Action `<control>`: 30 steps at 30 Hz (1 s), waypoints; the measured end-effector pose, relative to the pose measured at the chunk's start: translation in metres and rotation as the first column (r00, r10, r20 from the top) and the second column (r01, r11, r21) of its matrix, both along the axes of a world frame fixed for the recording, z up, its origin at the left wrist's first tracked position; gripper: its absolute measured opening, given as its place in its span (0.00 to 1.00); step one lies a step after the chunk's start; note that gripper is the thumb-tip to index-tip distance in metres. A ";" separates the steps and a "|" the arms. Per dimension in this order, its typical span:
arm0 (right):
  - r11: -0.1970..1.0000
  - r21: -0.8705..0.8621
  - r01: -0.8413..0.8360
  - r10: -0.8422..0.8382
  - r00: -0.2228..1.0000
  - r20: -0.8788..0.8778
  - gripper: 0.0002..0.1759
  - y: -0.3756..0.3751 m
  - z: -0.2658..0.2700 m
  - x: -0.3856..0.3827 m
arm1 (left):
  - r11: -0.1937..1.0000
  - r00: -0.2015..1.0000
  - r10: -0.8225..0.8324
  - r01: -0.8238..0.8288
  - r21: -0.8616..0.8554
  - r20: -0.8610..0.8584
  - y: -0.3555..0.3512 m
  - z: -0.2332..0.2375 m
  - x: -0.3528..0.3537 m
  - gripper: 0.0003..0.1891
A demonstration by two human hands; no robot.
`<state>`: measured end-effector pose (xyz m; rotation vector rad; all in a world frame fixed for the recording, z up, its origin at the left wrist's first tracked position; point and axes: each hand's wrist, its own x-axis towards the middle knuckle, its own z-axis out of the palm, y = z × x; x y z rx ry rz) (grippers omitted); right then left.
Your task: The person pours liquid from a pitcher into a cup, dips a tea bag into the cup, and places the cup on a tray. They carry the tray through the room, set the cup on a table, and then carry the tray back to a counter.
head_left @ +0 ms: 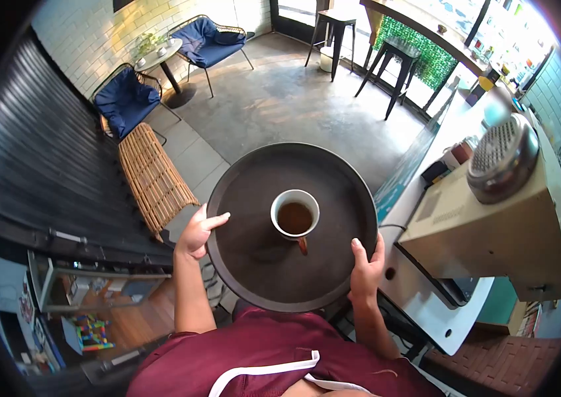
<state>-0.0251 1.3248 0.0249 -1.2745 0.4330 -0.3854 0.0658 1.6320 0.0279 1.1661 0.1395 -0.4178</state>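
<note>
Both of my hands carry a round dark brown serving tray [254, 185] in front of my chest. My left hand [199, 231] grips its left rim, thumb lying over the top. On the right rim sits my right hand [367, 268], its thumb on the upper side and its fingers partly hidden by the edge. A white cup [295, 233] stands upright near the middle of the tray. Brown liquid shows inside it, and its reddish-brown handle points toward me.
A counter [446, 317] with a beige box-shaped machine [492, 245] is close on my right. To the left lies a wicker bench [151, 172]. Farther off are blue-cushioned chairs [208, 43], a small round table [161, 54] and black stools [393, 63].
</note>
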 end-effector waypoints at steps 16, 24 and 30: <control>0.982 -0.068 0.176 -0.181 0.980 -0.088 0.32 0.074 0.002 0.145 | 0.989 0.999 -0.054 0.054 0.141 -0.006 0.062 -0.011 0.190 0.22; 0.958 -0.168 0.234 -0.248 0.966 -0.070 0.29 0.051 -0.010 0.224 | 0.995 0.987 -0.051 0.036 -0.097 -0.152 0.028 0.000 0.265 0.23; 0.977 -0.110 0.183 -0.185 0.983 -0.017 0.32 0.019 0.000 0.316 | 0.999 0.988 0.045 -0.044 0.012 -0.148 -0.004 -0.017 0.355 0.27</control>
